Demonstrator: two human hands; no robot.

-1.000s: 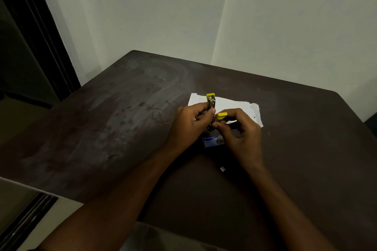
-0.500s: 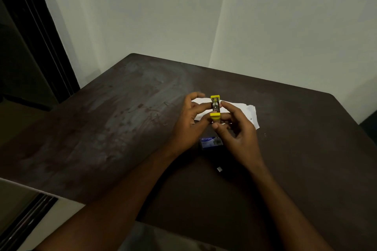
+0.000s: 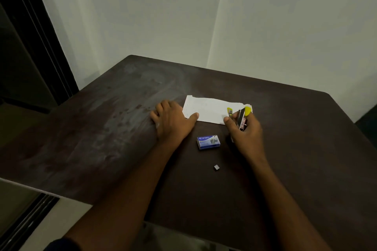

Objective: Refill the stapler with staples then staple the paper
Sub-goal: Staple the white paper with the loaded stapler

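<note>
A small yellow and metal stapler point(image 3: 241, 116) is held in my right hand point(image 3: 245, 131) at the right end of the white paper point(image 3: 210, 109); its jaws stand apart around the paper's right edge. My left hand point(image 3: 172, 121) lies flat on the dark table, its thumb pressing the paper's near left corner. A blue staple box point(image 3: 208, 142) lies on the table between my two hands. A tiny grey strip of staples point(image 3: 216, 167) rests nearer to me, below the box.
The dark brown table point(image 3: 102, 128) fills the view, with its left edge near a dark door frame point(image 3: 36, 36). Pale walls point(image 3: 204, 16) meet in a corner behind the table. A dark gap shows past the table's right edge.
Both hands held the stapler together over the paper. Now my left hand has let go and moved left onto the paper's corner, and my right hand carried the stapler to the paper's right end.
</note>
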